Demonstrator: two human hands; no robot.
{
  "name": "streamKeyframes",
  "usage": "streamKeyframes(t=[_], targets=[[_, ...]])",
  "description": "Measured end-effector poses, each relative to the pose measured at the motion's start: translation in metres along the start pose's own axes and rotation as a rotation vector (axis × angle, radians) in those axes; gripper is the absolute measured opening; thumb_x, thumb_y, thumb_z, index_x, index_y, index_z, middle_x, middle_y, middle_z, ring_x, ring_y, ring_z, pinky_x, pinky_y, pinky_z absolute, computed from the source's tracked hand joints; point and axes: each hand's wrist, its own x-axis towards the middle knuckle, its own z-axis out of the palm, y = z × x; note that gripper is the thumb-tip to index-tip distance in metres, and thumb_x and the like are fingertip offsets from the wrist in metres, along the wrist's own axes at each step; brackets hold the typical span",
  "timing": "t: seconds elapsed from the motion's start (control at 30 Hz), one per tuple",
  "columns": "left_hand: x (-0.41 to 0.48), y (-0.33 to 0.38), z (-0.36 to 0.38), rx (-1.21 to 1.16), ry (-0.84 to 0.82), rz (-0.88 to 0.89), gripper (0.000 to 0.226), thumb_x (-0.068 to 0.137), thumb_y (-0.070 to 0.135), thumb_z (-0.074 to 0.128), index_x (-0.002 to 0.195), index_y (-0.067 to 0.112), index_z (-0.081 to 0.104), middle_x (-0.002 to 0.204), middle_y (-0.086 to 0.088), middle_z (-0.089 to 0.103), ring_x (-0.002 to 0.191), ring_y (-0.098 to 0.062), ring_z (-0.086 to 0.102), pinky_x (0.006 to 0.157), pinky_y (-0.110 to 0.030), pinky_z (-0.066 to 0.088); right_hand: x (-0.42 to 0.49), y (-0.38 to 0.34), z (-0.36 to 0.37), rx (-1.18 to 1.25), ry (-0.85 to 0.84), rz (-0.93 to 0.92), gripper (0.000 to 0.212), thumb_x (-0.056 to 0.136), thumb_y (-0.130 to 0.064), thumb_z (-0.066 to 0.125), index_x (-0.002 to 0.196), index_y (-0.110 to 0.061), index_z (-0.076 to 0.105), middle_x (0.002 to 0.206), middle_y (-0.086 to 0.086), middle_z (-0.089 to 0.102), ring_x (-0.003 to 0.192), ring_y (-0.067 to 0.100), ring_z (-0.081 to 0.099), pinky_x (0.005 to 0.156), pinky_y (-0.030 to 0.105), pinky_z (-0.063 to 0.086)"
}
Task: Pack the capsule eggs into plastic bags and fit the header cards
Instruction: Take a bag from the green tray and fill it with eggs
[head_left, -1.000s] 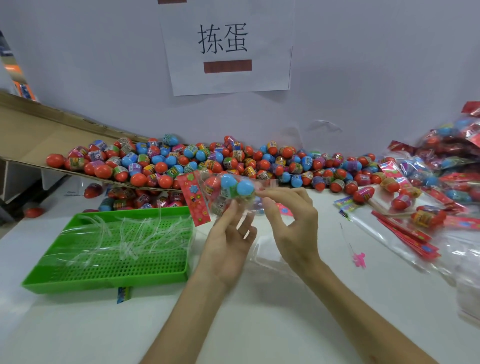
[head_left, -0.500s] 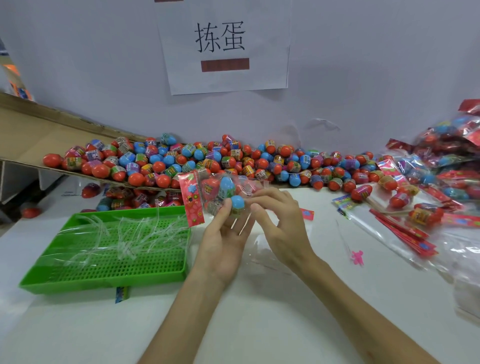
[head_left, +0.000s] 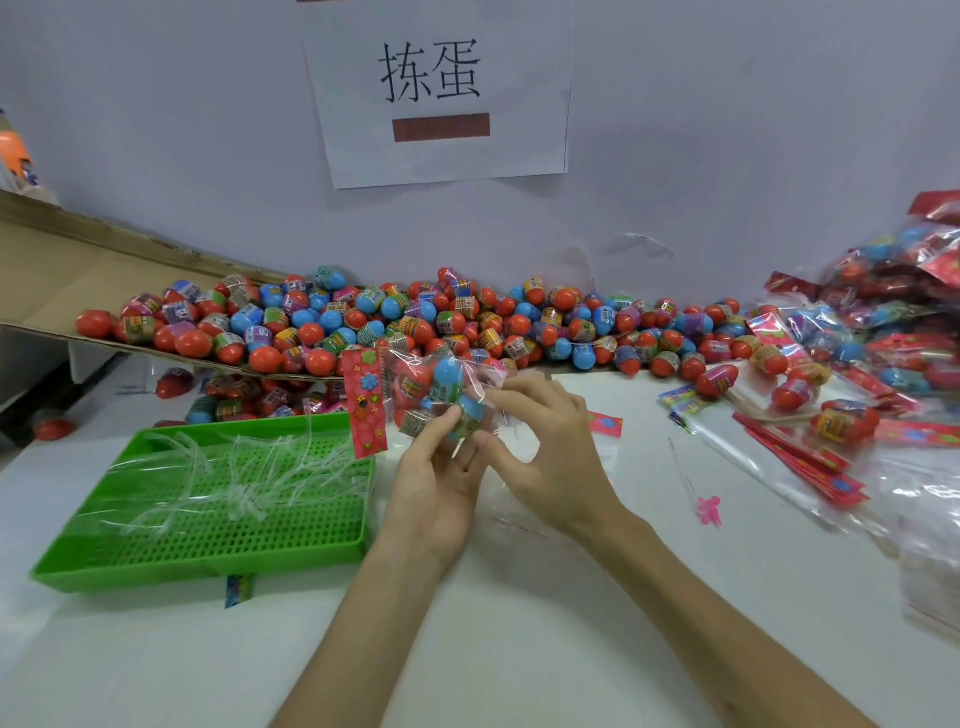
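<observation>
While 1 green tray sits nearby, 2 hands pinch 1 egg-filled bag.

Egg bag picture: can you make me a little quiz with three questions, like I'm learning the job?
1. True or false: the green tray holds clear plastic strips.
2. The left hand and right hand hold a bag of eggs. Seen from the camera, where on the bag is the red card? A) left end B) right end C) underneath
3. Fill in: the loose eggs are piled along the ____.

Key: 1 true; 2 A; 3 wall.
</observation>
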Motion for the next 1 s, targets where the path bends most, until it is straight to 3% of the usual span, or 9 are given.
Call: streamKeyframes(t=[0.2,0.43,0.53,0.63,0.7,0.83,1.0], targets=[[-0.0015,-0.0026,0.001,0.007,-0.06,-0.039,0.017,0.086,0.019,0.072,0.093,0.008,0.083,0.103,-0.01,0.078,0.095,-0.019,0.078,0.078,-0.026,0.063,0.0021,0.0028,-0.001,0.031,0.108,-0.01,0.016,0.082,-0.02,0.082,0.097,-0.021,0.079,0.1,-0.011,0.066,0.101,0.011,0.057,0.089,0.036,0.041],[-0.0029,-0.0013,0.0014,0.044,-0.083,-0.059,0.027,0.091,0.03,0.069,0.099,0.007,0.082,0.112,-0.014,0.076,0.1,-0.02,0.077,0.081,-0.029,0.062,0.0036,0.0013,-0.004,0.05,0.11,0.049,0.007,0.083,-0.022,0.083,0.085,-0.02,0.077,0.092,-0.009,0.064,0.099,0.014,0.056,0.09,0.034,0.038],[-0.003,0.0002,0.0008,0.033,-0.1,-0.076,0.034,0.098,0.035,0.063,0.116,0.007,0.069,0.127,-0.019,0.07,0.118,-0.028,0.07,0.09,-0.035,0.061,0.005,0.0003,-0.007,0.05,0.156,0.076,0.015,0.084,-0.023,0.082,0.076,-0.021,0.07,0.084,-0.016,0.059,0.092,0.01,0.054,0.089,0.033,0.039],[-0.0029,0.0012,0.0011,0.049,-0.091,-0.098,0.036,0.099,0.034,0.06,0.124,0.007,0.062,0.13,-0.019,0.068,0.13,-0.031,0.063,0.094,-0.036,0.06,0.0055,0.0003,-0.0089,0.067,0.16,0.081,0.015,0.085,-0.022,0.081,0.077,-0.02,0.069,0.084,-0.015,0.065,0.093,0.007,0.057,0.091,0.032,0.04],[-0.0023,0.0009,-0.0003,0.088,-0.078,-0.095,0.045,0.102,0.031,0.057,0.136,0.002,0.058,0.122,-0.02,0.072,0.12,-0.027,0.07,0.091,-0.034,0.061,0.0048,0.0004,-0.0093,0.094,0.138,0.059,0.014,0.083,-0.02,0.082,0.079,-0.021,0.069,0.088,-0.016,0.069,0.098,0.006,0.059,0.094,0.03,0.039],[-0.0013,0.001,-0.0029,0.129,-0.094,-0.07,0.042,0.101,0.031,0.057,0.125,-0.003,0.063,0.108,-0.018,0.077,0.11,-0.025,0.074,0.086,-0.032,0.062,0.0042,0.0,-0.0073,0.095,0.11,0.051,0.014,0.081,-0.019,0.082,0.082,-0.025,0.069,0.089,-0.015,0.071,0.096,0.009,0.059,0.094,0.031,0.038],[-0.0008,0.0008,-0.0022,0.091,-0.108,-0.057,0.052,0.097,0.045,0.063,0.131,0.006,0.062,0.126,-0.018,0.071,0.118,-0.028,0.07,0.089,-0.036,0.061,0.0038,0.0017,-0.0068,0.074,0.131,0.071,0.006,0.085,-0.03,0.076,0.088,-0.027,0.072,0.085,-0.018,0.068,0.094,0.005,0.058,0.095,0.027,0.035]])
